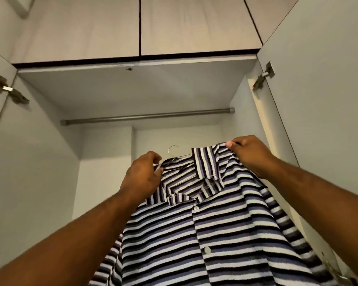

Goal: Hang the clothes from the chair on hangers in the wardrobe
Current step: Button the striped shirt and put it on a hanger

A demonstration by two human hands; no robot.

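Striped shirt (215, 223) sits on a wire hanger (173, 150), held up in the open wardrobe (50, 162), with the hook below and apart from the rail (147, 116) at 12 o'clock. Left hand (142, 176) pinches the shoulder fabric at 9 o'clock of the collar; right hand (250, 153) pinches the other shoulder at 2 o'clock. Upper cabinet doors (91, 27) lie at 12 o'clock of the rail.

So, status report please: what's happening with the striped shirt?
Left hand and right hand each pinch the striped shirt at a shoulder. Shirt on wire hanger, hook below the rail, not yet hung. Nothing seen between hook and rail.
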